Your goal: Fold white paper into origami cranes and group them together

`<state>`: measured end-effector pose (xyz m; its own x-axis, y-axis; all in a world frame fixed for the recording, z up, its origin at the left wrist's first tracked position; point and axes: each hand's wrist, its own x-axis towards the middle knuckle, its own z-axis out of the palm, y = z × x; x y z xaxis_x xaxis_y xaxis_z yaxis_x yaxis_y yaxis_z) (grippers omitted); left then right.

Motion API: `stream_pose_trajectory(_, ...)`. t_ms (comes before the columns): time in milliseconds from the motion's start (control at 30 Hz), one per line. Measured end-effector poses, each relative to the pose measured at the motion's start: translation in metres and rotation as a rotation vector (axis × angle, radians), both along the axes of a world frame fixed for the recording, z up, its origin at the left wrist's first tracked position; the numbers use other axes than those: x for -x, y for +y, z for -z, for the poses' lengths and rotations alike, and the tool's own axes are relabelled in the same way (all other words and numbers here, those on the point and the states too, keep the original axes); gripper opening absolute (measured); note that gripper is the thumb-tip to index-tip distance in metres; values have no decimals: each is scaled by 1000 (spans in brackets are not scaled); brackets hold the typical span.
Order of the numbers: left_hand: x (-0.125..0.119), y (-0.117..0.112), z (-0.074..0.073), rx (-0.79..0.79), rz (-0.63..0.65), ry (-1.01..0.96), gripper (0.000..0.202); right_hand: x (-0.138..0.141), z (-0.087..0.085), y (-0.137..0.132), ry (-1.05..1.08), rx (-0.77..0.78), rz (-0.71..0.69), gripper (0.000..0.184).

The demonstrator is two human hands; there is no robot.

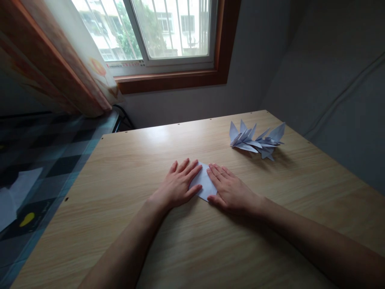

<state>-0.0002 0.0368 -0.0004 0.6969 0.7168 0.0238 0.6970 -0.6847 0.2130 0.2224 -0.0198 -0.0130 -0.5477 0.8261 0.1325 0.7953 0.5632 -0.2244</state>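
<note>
A small folded piece of white paper (203, 182) lies flat near the middle of the wooden table (126, 188). My left hand (178, 185) rests palm down on its left part, fingers stretched out and flat. My right hand (229, 189) lies palm down on its right part, fingers also flat and extended. Only a narrow wedge of the paper shows between the two hands; the remainder is hidden under them.
A cluster of several folded white paper figures (255, 140) sits at the table's far right. Behind the table are a window (168, 32) and a curtain (60, 60). A checkered surface (39, 160) with a white sheet (15, 192) lies to the left.
</note>
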Motion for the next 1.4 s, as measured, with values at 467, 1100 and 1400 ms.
stream_pose_trajectory(467, -1, -5, -6, -8, 7, 6, 87, -25, 0, -6, -106, 16, 203, 87)
stream_pose_trajectory(1100, -12, -12, -7, -308, 179, -39, 70, -23, -4, -5, 184, -209, -93, 17)
stream_pose_trajectory(1400, -14, -13, -6, -392, 333, -285, 22, -24, -7, -5, 179, -188, -80, 14)
